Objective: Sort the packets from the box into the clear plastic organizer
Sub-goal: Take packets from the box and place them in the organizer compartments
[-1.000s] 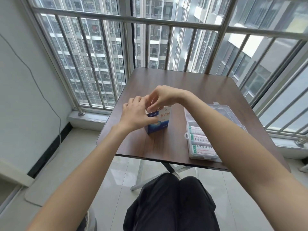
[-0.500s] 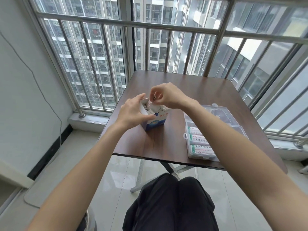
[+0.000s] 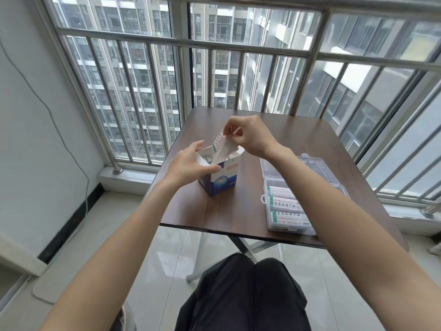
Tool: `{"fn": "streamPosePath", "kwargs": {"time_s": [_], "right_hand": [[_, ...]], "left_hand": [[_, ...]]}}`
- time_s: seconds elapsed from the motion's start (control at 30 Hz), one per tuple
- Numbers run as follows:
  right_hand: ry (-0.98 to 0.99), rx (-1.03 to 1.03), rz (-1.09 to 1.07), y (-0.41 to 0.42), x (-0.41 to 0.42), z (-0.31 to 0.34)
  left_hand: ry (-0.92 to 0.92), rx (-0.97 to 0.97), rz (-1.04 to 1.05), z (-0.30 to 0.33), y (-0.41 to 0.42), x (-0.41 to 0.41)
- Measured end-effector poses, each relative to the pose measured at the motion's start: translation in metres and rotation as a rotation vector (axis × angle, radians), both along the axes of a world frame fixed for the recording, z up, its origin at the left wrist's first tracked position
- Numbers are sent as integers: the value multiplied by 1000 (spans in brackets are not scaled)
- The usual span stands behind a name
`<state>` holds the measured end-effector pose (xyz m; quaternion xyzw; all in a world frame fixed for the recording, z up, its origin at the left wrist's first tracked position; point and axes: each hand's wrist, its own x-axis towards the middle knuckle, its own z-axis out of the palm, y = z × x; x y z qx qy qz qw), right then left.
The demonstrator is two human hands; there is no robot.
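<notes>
A blue and white box (image 3: 223,179) stands open on the brown table (image 3: 238,211). My left hand (image 3: 188,164) holds the box by its near left corner, thumb on the front face. Above the opening, my right hand (image 3: 250,136) pinches a bunch of white packets (image 3: 220,146) with green print, half pulled out of the box. The clear plastic organizer (image 3: 298,194) lies open to the right of the box, with three packets (image 3: 286,209) in its near compartments. My right forearm crosses over part of it.
The small table stands against a metal window railing (image 3: 214,44). My knees in dark trousers (image 3: 243,295) sit below the table's near edge. A grey wall with a hanging cable (image 3: 59,130) is on the left.
My right hand has risen from the box top, drawing packets up out of the opening. My left hand has slid down from the flaps to the side of the box.
</notes>
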<state>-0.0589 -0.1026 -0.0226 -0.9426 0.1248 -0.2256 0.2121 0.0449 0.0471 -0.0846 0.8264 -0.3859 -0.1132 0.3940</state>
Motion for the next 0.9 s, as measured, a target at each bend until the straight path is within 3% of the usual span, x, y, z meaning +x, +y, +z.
{"fn": "streamPosePath", "kwargs": {"time_s": [0.13,0.23,0.3,0.37,0.43,0.53,0.7,0.8,0.9], "right_hand": [[-139,93,-54,-15,-11,7],[-220,197,-94,-27,-23,9],[-256,267,-97,-34,-36,8],[-302,350,-104,-39,-53,3],[-365,433,-122,-41,-70,-4],[-469,582,-148,-42,-100,-16],[-528,643,-211,-50,-145,-31],[-468,631,-259,-58,-162,-41],[-427,672,-293,-62,-174,-52]], "left_hand": [[19,18,-21,2,1,5],[-185,80,-13,8,3,5],[-341,-30,20,22,3,-1],[-354,-217,-21,41,-2,-11],[-296,-284,-113,55,-14,-25],[-129,-172,-221,58,-44,-55],[470,-121,-359,41,-87,-96],[558,-173,-407,29,-100,-108],[520,-166,-405,16,-106,-113]]}}
